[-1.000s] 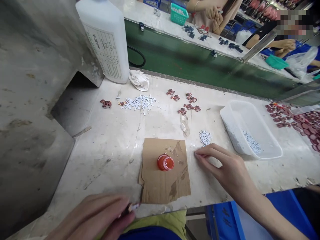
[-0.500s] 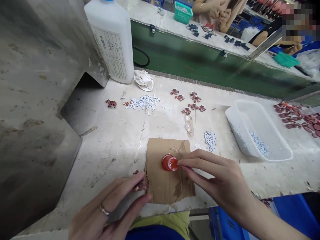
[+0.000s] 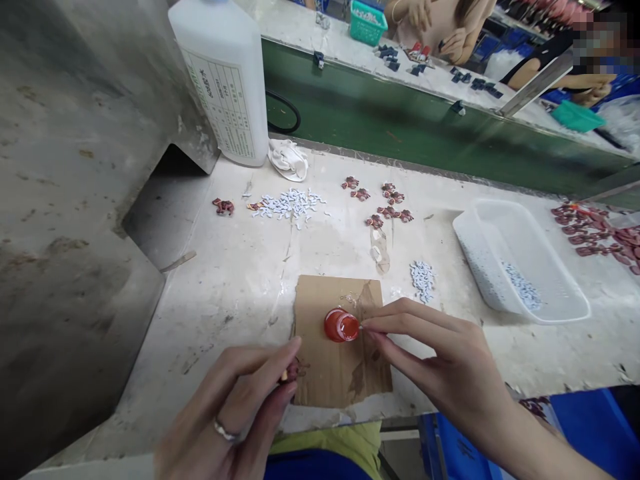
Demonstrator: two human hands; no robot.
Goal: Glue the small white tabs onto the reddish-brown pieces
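Note:
My left hand (image 3: 240, 407) pinches a small brown figurine (image 3: 291, 372) between thumb and fingers, at the left edge of a cardboard piece (image 3: 320, 293). Part of the figurine is hidden by the fingers. On the cardboard stands a small red cup (image 3: 334, 324) with a round, glossy opening. My right hand (image 3: 425, 347) is closed in a pinch just right of the cup's rim. A tiny pale piece (image 3: 361, 327) shows at its fingertips, mostly covered. Beyond the right hand lies a pile of small pale-blue pieces (image 3: 423, 280).
Several brown figurines (image 3: 387, 212) and a larger pale-blue pile (image 3: 290, 205) lie farther back. A white plastic bottle (image 3: 225, 87) and a crumpled white cloth (image 3: 288, 160) stand behind. A clear bin (image 3: 530, 260) is at right, a metal housing (image 3: 75, 200) at left. People work across the green divider (image 3: 360, 100).
My left hand has shifted slightly right and closed more tightly around the figurine, which has turned. My right hand has moved slightly right, staying near the cup's rim. A co-worker's hands have moved apart.

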